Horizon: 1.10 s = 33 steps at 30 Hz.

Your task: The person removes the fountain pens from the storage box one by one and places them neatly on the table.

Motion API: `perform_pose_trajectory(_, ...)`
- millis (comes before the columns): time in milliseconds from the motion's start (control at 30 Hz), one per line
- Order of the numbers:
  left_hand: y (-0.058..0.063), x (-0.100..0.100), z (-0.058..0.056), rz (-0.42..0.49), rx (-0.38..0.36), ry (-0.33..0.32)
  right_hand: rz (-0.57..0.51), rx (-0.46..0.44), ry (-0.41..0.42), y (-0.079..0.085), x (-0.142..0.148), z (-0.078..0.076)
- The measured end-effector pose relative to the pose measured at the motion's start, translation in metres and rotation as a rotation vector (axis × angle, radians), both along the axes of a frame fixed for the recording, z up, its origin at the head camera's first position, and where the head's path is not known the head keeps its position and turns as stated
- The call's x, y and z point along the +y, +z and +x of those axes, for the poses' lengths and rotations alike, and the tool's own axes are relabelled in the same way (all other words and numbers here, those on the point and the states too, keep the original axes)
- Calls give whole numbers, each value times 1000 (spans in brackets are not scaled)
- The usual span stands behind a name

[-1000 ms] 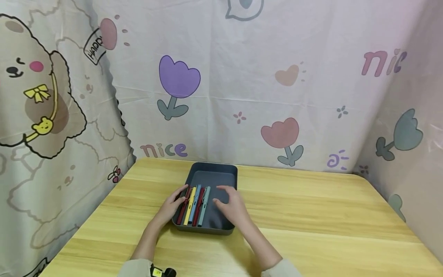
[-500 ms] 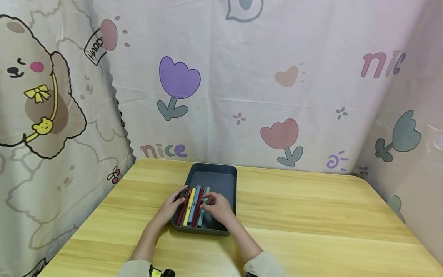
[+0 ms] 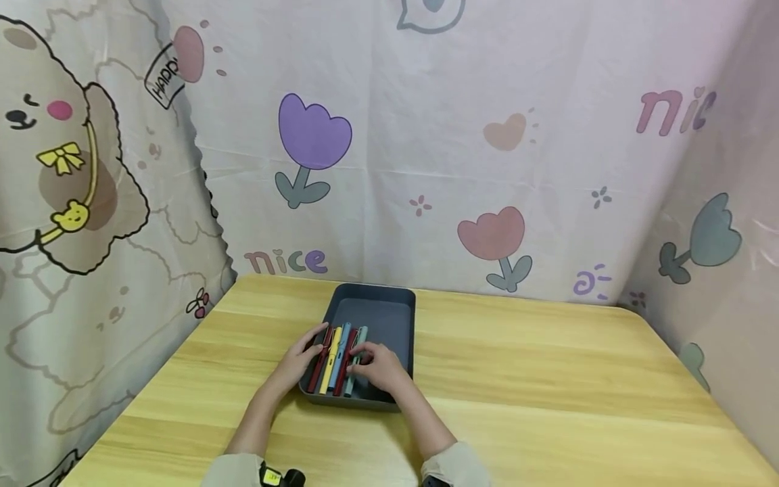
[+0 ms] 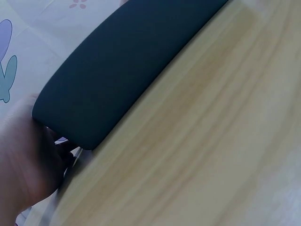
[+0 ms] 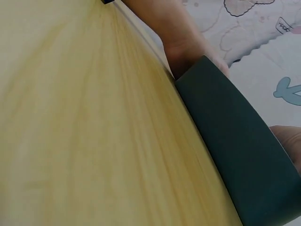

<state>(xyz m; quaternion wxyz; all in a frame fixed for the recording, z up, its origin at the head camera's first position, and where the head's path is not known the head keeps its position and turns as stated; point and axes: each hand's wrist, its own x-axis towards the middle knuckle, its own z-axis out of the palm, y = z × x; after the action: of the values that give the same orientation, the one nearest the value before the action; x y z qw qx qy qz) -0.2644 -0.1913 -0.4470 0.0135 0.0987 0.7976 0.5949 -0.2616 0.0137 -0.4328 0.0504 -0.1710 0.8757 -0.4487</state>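
Note:
In the head view, a dark grey tray [image 3: 383,314] holds several clipped pens side by side in its near left part: a dark red pen [image 3: 318,370], a yellow pen [image 3: 331,365], a blue pen [image 3: 338,358], another dark red pen [image 3: 341,379] and a grey-green pen [image 3: 349,388]. My left hand [image 3: 293,362] grips the tray's left side, thumb over the rim beside the first red pen. With thumb and forefinger bent over the grey-green pen, my right hand [image 3: 380,368] holds it at mid-length; part of that pen is hidden. Both wrist views show the tray's outer wall [image 4: 117,70].
The tray stands on a light wood table [image 3: 548,379] near its back edge. Behind and at both sides hangs a pale printed cloth [image 3: 389,122] with flowers and cartoon figures. Black straps with small devices [image 3: 282,477] show at the sleeves.
My right hand has come left from over the tray's right part onto the grey-green pen, its fingers closing in. The left hand keeps its place on the tray, and the pens lie as before.

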Motion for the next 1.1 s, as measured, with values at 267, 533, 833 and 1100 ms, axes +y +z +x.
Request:
perform_pose_trajectory(267,-1,-1,3,-15,5,4,17,-29,0,-1,-1,1)
perform_pose_trajectory(533,0,0,1,-28,23,9,52,-22,-12,0,-1,1)
perform_pose_trajectory(833,1,1,1,-24,14,4,56,-19,-32,1,-1,0)
perform_pose_trajectory(1100,2,1,-3,-21,21,2,63,4,-77,1,-2,-1)
